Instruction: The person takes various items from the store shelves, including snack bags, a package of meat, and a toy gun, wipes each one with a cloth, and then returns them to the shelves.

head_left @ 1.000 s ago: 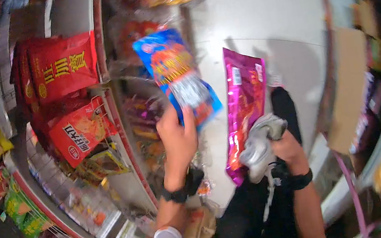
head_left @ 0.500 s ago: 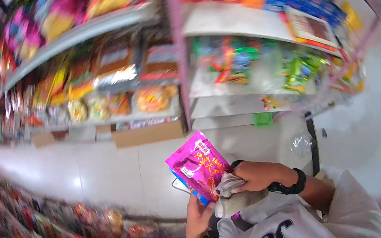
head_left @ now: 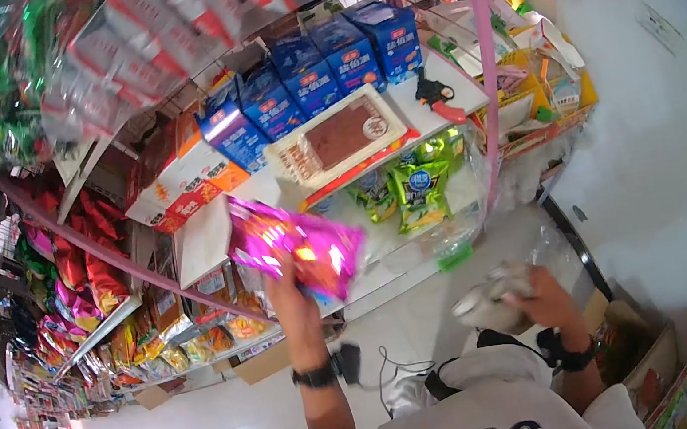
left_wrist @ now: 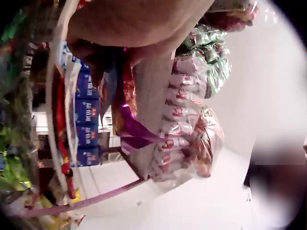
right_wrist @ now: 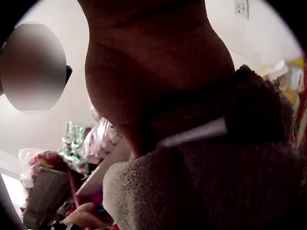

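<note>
My left hand (head_left: 294, 308) grips a shiny magenta snack packet (head_left: 299, 244) near its lower edge, lifted in front of the shelves. A bit of blue packet (head_left: 318, 297) shows beneath the magenta one; the rest of it is hidden. In the left wrist view the hand covers most of the magenta packet (left_wrist: 136, 141). My right hand (head_left: 548, 301), lower and nearer my body, holds a bunched grey cloth (head_left: 494, 303). The right wrist view shows the cloth's looped, towel-like surface (right_wrist: 139, 191) close up under the fingers.
Blue boxes (head_left: 304, 77) line the shelf ahead, with a flat brown-and-cream pack (head_left: 341, 141) before them. Green packets (head_left: 423, 193) lie one shelf lower. A pink post (head_left: 483, 75) and a slanting pink bar (head_left: 111, 251) frame the shelving. At right stands a yellow-edged carton (head_left: 549, 92).
The view has turned from the aisle to the shelves. My left hand, first holding the blue packet, now has the magenta one too, raised forward. The right hand has let go of it, keeping the cloth.
</note>
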Motion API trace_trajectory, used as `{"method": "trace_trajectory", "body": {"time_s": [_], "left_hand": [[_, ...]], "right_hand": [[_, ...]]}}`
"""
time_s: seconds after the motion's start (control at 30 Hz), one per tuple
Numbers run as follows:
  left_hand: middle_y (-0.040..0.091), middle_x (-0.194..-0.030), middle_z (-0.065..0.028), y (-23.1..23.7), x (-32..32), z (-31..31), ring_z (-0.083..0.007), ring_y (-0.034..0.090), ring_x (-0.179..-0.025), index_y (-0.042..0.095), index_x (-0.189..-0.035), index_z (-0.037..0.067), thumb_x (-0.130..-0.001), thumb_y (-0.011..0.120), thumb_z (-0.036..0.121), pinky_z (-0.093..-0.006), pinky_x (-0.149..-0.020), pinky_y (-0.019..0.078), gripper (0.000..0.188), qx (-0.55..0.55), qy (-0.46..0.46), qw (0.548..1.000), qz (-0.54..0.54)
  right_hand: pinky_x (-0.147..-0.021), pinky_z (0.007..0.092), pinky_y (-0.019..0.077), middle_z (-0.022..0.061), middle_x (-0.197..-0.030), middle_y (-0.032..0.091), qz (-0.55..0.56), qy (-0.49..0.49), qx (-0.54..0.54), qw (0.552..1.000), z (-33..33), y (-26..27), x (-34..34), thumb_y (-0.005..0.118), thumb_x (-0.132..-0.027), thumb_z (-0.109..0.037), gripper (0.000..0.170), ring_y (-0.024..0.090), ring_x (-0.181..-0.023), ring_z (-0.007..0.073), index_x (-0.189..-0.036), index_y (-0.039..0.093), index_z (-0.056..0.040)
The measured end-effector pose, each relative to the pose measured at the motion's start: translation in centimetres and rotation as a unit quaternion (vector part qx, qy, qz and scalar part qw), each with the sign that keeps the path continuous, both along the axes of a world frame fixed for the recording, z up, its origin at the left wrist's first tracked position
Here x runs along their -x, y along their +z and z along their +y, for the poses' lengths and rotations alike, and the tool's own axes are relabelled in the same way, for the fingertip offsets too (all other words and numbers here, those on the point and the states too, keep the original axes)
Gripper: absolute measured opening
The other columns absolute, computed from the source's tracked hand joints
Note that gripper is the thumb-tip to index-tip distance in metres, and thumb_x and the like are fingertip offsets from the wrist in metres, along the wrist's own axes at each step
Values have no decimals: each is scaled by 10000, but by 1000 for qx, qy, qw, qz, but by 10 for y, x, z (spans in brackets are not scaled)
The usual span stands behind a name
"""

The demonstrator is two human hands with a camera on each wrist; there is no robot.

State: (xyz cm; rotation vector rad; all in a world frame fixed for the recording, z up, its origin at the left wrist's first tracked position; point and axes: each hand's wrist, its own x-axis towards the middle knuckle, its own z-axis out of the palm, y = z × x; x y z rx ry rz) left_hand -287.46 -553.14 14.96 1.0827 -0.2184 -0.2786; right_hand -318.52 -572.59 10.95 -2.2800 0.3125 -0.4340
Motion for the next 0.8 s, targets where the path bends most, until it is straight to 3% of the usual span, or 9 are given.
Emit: {"method": "trace_trajectory", "body": {"time_s": [0.07,0.17,0.2,0.27,0.3,0.43,0.57,0.67,0.8], "left_hand": [[608,-1037,-97,11,-41,-51,-191,591,-929,520,-1112,5,-918,520,176,-334,-789,494,259,86,-14,995,43],[595,-1086,-112,-1,-91,-118,-225,584,-981,517,-1137,15,-905,542,207,-405,-820,502,302,149,-39,983,97],[591,-1092,-104,3,-89,-135,-234,582,-981,525,-1141,56,-901,556,223,-409,-799,524,294,76,-5,988,135],[577,-1114,-87,-9,-95,-172,-252,568,-1001,507,-1151,92,-878,600,262,-427,-767,545,334,130,-62,982,123],[607,-1011,-123,-14,-96,-187,-261,609,-890,479,-1148,49,-912,537,270,-402,-727,558,329,111,-61,986,107],[611,-735,-164,6,-85,-194,-234,584,-566,487,-1010,-12,-961,377,294,-347,-532,524,329,-147,-120,974,125],[570,-675,-82,6,-103,-197,-170,528,-600,501,-955,26,-966,379,348,-251,-496,426,345,-75,-214,950,214],[551,-577,-50,28,-92,-173,-113,454,-444,532,-904,18,-906,384,562,-238,-413,357,564,-306,-261,909,109],[588,-605,-114,5,-39,-108,-212,548,-495,556,-818,-9,-884,468,481,-366,-491,429,502,-422,-203,860,-204]], "right_hand": [[-814,385,444,144,-1064,603,69,-175,-116,975,-29,15,31,618,-817,-148,258,563,-956,309,-1056,602,-52],[-783,360,444,139,-997,615,40,-224,-239,944,-69,10,49,603,-831,-126,236,570,-893,242,-1036,588,-10],[-779,355,442,133,-973,616,34,-211,-241,947,-75,9,49,600,-833,-122,233,567,-879,229,-1033,586,-3],[-771,346,439,119,-926,618,25,-182,-238,954,-87,0,44,592,-837,-114,228,562,-850,205,-1027,582,12],[-766,345,441,101,-876,625,-16,-164,-183,969,-94,-29,46,595,-836,-127,231,568,-821,213,-1019,585,14],[-759,339,442,148,-854,622,85,-66,-233,967,-97,-12,12,597,-830,-123,257,571,-799,217,-1037,572,27],[-755,337,443,161,-863,621,98,-12,-231,968,-87,-16,-27,603,-824,-126,278,571,-795,218,-1051,560,29],[-763,326,443,173,-889,622,102,1,-197,975,-63,-3,-55,615,-818,-141,305,568,-793,228,-1059,550,36],[-755,332,444,198,-893,612,114,-6,-218,969,-26,-12,-83,636,-806,-150,301,573,-800,237,-1025,564,44]]}}
